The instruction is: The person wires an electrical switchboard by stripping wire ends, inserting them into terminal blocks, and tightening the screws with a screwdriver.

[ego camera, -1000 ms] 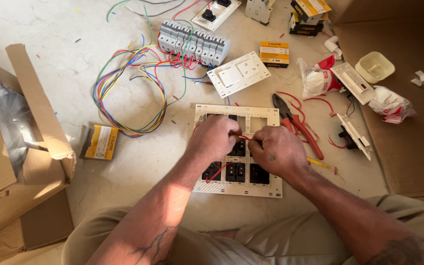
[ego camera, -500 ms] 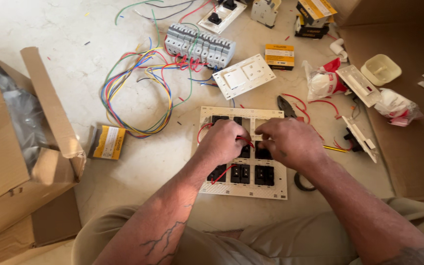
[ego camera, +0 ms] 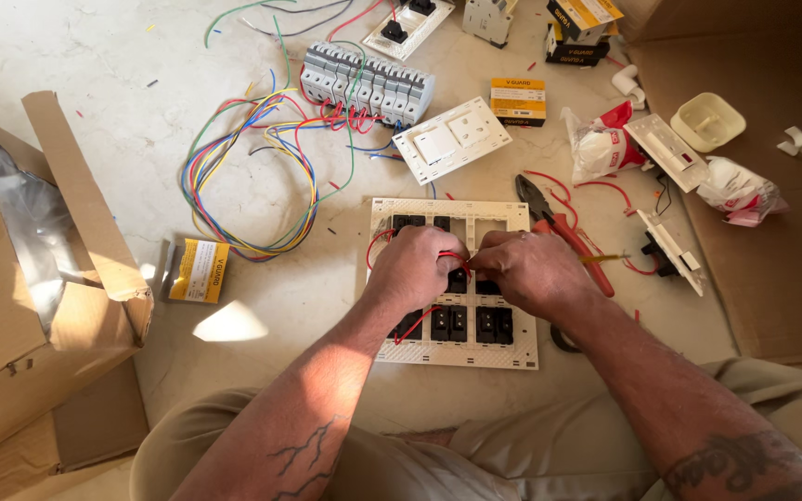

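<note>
A white switch plate (ego camera: pixel 512 218) with black switch backs lies face down on the floor between my knees. My left hand (ego camera: pixel 415 269) rests over its middle and pinches a thin red wire (ego camera: pixel 457 257). My right hand (ego camera: pixel 531 272) meets it from the right, fingers closed on the same red wire; a yellow-tipped tool (ego camera: pixel 605 259) pokes out beyond this hand. A loop of red wire (ego camera: pixel 375 246) curls off the plate's left side.
Red-handled pliers (ego camera: pixel 549 223) lie right of the plate. A bundle of coloured wires (ego camera: pixel 234 176), a row of circuit breakers (ego camera: pixel 368 85), a white switch panel (ego camera: pixel 452 139), small yellow boxes and plastic bags lie around. An open cardboard box (ego camera: pixel 39 278) stands left.
Both hands have stayed on the switch plate, closing together at its middle on the red wire. The camera view has shifted slightly.
</note>
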A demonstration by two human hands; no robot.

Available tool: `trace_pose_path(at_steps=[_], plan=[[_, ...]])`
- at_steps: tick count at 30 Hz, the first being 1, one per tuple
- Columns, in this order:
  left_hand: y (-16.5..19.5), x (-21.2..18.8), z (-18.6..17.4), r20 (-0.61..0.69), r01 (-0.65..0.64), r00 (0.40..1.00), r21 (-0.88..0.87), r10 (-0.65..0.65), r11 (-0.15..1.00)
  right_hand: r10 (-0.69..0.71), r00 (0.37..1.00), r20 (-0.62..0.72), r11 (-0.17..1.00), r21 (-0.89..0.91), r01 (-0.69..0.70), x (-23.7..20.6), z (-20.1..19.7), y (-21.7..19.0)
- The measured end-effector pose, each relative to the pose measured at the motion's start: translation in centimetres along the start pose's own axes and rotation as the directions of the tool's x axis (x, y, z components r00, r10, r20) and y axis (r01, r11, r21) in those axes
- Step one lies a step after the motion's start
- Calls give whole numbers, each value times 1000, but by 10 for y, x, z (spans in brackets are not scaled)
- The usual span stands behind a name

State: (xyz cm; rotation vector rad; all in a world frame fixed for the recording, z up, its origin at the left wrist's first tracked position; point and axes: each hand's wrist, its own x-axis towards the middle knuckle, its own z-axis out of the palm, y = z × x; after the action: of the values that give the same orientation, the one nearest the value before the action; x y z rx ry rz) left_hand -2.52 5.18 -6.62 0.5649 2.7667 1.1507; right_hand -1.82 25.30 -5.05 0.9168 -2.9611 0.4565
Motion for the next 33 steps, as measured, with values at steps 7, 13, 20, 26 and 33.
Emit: trace_pose_path(at_steps=[7, 13, 20, 26, 33], plan=[[-1, -2, 2, -112, -11, 994, -75, 2, 997, 32, 999, -9, 999, -27, -33, -1, 0, -6], [-3, -4, 4, -123, -4, 992, -113, -10, 994, 63, 997, -41, 998, 7, -63, -1, 1, -9], [1, -4, 3, -127, -25, 992, -105, 11, 994, 82, 993, -81, 992, 99, -74, -3, 7, -5], [7, -6, 4, -120, 26, 992, -130, -42, 991, 109, 994, -23, 991, 86, -107, -1, 6, 0], [8, -5, 5, -114, 20, 993, -94, -31, 995, 90, 995, 48, 992, 85, -93, 1, 4, 3]])
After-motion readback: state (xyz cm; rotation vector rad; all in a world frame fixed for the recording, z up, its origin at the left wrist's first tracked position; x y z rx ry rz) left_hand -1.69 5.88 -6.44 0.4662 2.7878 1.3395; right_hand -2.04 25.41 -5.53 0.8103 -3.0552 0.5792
